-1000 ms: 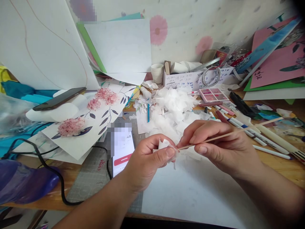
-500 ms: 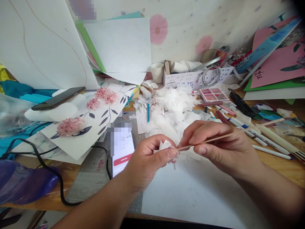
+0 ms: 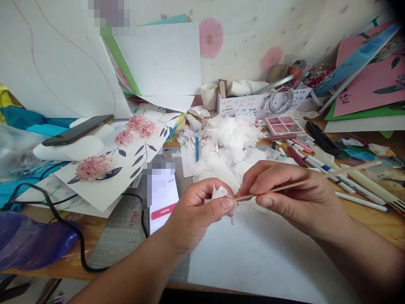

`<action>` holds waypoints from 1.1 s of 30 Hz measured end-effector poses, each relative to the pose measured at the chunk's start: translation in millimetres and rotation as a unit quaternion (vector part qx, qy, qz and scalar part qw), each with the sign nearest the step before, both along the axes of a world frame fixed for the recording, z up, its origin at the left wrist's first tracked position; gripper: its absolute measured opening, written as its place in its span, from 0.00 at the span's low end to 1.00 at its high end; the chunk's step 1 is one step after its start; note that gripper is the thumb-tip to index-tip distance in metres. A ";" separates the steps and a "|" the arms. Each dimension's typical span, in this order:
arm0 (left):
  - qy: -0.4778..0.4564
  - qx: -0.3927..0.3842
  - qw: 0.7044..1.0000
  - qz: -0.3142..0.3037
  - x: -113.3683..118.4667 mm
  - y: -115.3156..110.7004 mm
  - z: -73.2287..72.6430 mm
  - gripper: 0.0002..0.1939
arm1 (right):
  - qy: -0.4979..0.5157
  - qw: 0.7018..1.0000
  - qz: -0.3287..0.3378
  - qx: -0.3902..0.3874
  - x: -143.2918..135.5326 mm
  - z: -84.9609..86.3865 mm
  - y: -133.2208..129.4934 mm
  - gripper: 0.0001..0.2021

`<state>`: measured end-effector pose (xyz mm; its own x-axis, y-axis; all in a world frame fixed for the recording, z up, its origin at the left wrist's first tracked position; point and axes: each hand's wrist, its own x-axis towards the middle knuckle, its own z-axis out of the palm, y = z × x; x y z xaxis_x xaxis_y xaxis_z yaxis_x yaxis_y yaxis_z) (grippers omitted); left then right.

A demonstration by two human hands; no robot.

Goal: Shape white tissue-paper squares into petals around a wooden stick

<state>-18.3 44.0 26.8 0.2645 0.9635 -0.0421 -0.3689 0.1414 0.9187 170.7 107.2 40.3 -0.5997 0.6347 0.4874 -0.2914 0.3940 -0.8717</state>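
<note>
A crumpled piece of white tissue [image 3: 219, 192] was pinched between the thumb and fingers of the left hand [image 3: 201, 209], with one pointed corner left sticking up above the thumb. A thin wooden stick [image 3: 316, 178] was gripped between the thumb and fingertips of the right hand [image 3: 294, 198]; its lower end was brought to the tissue, just beside the left thumb tip, and its other end was pointed up and outward over the markers [image 3: 360, 190]. Both hands were held above a white sheet [image 3: 253, 253], by which part of a grey cutting mat [image 3: 118, 232] was covered. Beside the left wrist, a lit phone [image 3: 163, 202] was laid on the mat. Beyond the hands, loose white tissue pieces [image 3: 229, 137] were heaped, with a pink palette [image 3: 284, 126] set to their right on the wooden surface [image 3: 384, 226]. Farther left, pink flower clusters [image 3: 95, 166] were seen on a leaf-patterned sheet [image 3: 104, 196]. At the back, stacked paper cups [image 3: 209, 98] were placed beside a box marked with handwriting [image 3: 247, 107].
</note>
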 end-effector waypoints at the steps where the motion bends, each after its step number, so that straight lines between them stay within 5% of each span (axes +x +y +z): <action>1: 0.002 0.001 1.000 0.001 0.0 -0.1 0.2 0.07 | -0.001 1.000 0.000 0.002 0.1 0.1 0.0 0.07; 33: 0.000 0.003 1.000 -0.002 -0.5 -0.2 0.3 0.06 | -0.006 1.000 -0.002 0.014 -0.3 1.7 -1.0 0.06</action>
<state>-18.8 43.8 27.0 0.2686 0.9626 -0.0354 -0.3684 0.1366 0.9196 170.4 106.2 41.9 -0.6028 0.6234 0.4979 -0.2797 0.4193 -0.8637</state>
